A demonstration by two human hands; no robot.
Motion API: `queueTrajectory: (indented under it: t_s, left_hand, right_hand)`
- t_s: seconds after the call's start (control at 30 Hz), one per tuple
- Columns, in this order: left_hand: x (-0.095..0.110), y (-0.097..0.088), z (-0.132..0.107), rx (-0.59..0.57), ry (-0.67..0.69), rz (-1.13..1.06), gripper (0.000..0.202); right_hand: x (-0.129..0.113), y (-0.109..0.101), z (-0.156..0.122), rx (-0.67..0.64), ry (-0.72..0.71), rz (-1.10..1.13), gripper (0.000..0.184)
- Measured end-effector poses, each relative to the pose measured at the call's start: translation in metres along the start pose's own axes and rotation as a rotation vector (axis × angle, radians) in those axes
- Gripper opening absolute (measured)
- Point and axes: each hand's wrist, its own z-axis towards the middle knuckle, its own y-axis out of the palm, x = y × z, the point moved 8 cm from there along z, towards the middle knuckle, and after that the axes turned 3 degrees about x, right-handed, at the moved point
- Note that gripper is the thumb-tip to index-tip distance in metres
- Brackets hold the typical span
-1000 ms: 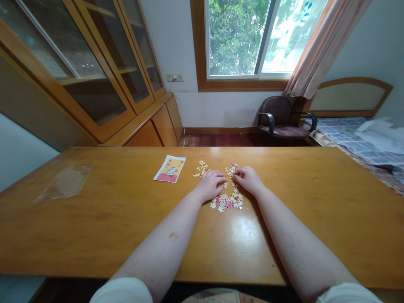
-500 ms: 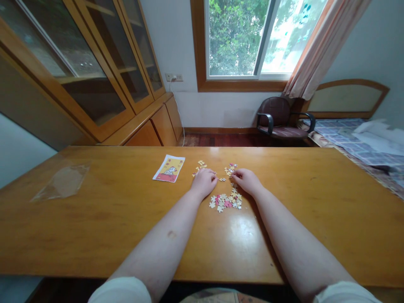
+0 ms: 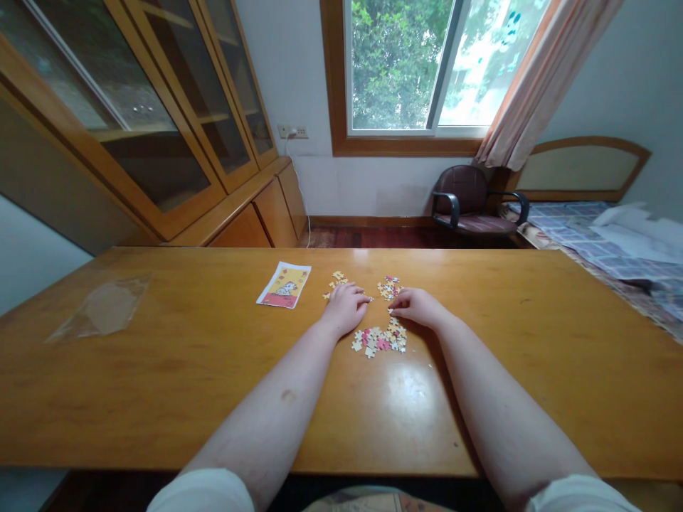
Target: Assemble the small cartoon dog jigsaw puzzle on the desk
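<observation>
On the wooden table, my left hand (image 3: 346, 307) rests with its fingers curled, and a small jigsaw piece (image 3: 371, 299) shows at its fingertips. My right hand (image 3: 419, 306) is closed in a pinch with its fingertips down at another jigsaw piece (image 3: 391, 311). Below and between the hands lies a loose pile of pink, cream and yellow jigsaw pieces (image 3: 378, 341). A smaller cluster of pieces (image 3: 388, 287) sits just beyond my right hand. Several yellowish pieces (image 3: 338, 279) lie behind my left hand, which partly covers them.
A picture card (image 3: 284, 285) with a white animal on yellow and pink lies left of my hands. Farther left is a clear plastic bag (image 3: 104, 307). Beyond the table (image 3: 213, 398) stand a glass-door cabinet (image 3: 213, 192), an armchair (image 3: 469, 203) and a bed (image 3: 592, 227).
The small joined pieces that lay between my hands no longer show there; only a bit shows by my left fingertips. My right fingertips have shifted slightly nearer me, to a piece above the pile.
</observation>
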Motion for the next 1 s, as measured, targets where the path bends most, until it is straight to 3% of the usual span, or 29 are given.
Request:
queueTrajectory:
  t_s: [0.17, 0.37, 0.47, 0.7, 0.83, 1.0]
  left_hand:
    - [-0.001, -0.001, 0.001, -0.015, -0.006, -0.009, 0.027]
    - [0.014, 0.009, -0.004, -0.133, 0.097, -0.022, 0.040]
    - [0.014, 0.010, -0.004, -0.139, 0.089, -0.043, 0.049]
    - [0.005, -0.006, 0.001, 0.000, -0.008, -0.019, 0.027]
    - [0.005, -0.003, 0.000, -0.013, -0.014, 0.018, 0.027]
    - [0.007, 0.008, -0.003, -0.114, 0.007, 0.042, 0.034]
  right_hand:
    - [-0.006, 0.000, 0.001, 0.032, -0.022, 0.028, 0.009]
    - [-0.003, -0.015, 0.002, 0.262, -0.048, 0.015, 0.009]
    - [-0.001, -0.017, 0.002, 0.310, -0.036, -0.023, 0.011]
    - [-0.011, -0.004, 0.003, 0.189, -0.088, -0.184, 0.015]
    - [-0.014, 0.000, 0.005, 0.157, -0.178, -0.244, 0.016]
    - [-0.016, 0.001, 0.004, 0.138, -0.198, -0.292, 0.019]
